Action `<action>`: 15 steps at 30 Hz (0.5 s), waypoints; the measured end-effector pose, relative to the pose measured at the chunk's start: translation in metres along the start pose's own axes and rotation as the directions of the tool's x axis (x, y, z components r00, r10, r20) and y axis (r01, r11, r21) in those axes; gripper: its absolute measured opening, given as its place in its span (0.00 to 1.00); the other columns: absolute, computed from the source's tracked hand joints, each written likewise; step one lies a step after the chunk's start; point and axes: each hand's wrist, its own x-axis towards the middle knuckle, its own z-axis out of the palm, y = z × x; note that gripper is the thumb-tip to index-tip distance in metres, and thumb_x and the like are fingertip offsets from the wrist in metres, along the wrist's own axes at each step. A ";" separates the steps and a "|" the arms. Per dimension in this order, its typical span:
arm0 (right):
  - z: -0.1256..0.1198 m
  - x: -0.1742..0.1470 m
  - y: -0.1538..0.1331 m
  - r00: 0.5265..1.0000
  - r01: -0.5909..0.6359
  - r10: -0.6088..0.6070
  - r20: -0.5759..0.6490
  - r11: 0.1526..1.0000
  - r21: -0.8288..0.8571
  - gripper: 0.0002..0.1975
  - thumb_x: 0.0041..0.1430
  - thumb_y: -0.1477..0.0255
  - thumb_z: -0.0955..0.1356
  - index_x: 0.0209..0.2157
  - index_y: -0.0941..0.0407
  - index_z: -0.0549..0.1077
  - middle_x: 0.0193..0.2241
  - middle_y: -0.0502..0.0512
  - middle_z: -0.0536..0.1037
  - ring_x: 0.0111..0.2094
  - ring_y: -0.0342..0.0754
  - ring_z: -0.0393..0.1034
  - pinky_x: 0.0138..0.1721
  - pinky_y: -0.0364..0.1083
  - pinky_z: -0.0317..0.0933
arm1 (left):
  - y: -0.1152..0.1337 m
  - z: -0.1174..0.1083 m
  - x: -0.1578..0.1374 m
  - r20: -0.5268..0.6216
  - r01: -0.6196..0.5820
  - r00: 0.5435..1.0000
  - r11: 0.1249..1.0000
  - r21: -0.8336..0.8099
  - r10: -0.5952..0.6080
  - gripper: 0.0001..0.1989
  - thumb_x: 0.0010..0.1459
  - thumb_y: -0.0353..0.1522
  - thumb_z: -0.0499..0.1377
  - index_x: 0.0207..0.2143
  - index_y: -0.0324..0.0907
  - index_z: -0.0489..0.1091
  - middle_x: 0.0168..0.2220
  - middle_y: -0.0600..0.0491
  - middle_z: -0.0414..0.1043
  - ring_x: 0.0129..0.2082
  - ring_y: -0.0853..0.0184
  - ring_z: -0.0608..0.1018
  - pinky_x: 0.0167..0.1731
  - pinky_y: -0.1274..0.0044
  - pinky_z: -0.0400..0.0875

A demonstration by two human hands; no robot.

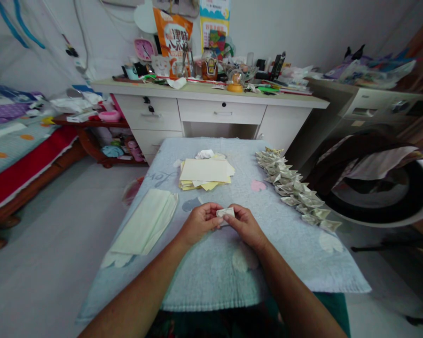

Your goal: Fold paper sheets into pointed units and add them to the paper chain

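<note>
A small folded piece of paper [224, 213] is pinched between both hands, just above the cloth-covered table. My left hand [202, 221] grips its left side with the fingers curled. On the other side, my right hand [244, 224] holds it between thumb and fingers. Beyond the hands lies a stack of cream and yellow paper sheets [206, 170], with a crumpled white tissue [205, 154] behind it. Pale green folded sheets [144, 223] rest to the left. Rows of folded paper pieces with pointed tips [292, 185] run along the table's right side.
The table wears a light blue cloth [211, 277]. Behind it stands a white desk [218, 110] crowded with small items. A washing machine [377, 112] with its round door open is at the right, and a bed [24, 150] at the left. A bin [131, 190] sits by the table's left edge.
</note>
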 end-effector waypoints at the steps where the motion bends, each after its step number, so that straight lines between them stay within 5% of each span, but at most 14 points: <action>1: 0.000 0.000 -0.001 1.000 -0.011 0.011 -0.003 0.999 0.037 0.13 0.54 0.62 0.70 0.31 0.58 0.70 0.26 0.48 0.71 0.28 0.42 0.62 0.32 0.42 0.56 | 0.001 -0.001 -0.001 0.011 -0.001 1.000 1.000 -0.018 0.001 0.18 0.48 0.34 0.66 0.41 0.37 0.69 0.31 0.54 0.74 0.24 0.74 0.73 0.25 0.81 0.67; 7: 0.002 0.001 -0.006 0.999 -0.046 0.042 0.029 0.993 0.113 0.13 0.53 0.62 0.71 0.31 0.58 0.71 0.26 0.48 0.72 0.28 0.42 0.64 0.33 0.42 0.57 | 0.005 -0.003 -0.003 -0.054 0.035 0.998 0.998 0.045 -0.033 0.13 0.51 0.36 0.62 0.36 0.35 0.70 0.20 0.55 0.70 0.18 0.75 0.69 0.21 0.82 0.61; 15: 0.004 0.003 -0.002 0.998 -0.027 0.022 0.051 0.995 0.099 0.13 0.52 0.63 0.72 0.31 0.58 0.70 0.26 0.48 0.71 0.28 0.42 0.63 0.32 0.41 0.57 | 0.002 -0.003 -0.001 -0.116 -0.029 0.992 0.993 0.115 0.042 0.10 0.48 0.34 0.63 0.30 0.36 0.69 0.20 0.58 0.68 0.20 0.75 0.69 0.22 0.82 0.61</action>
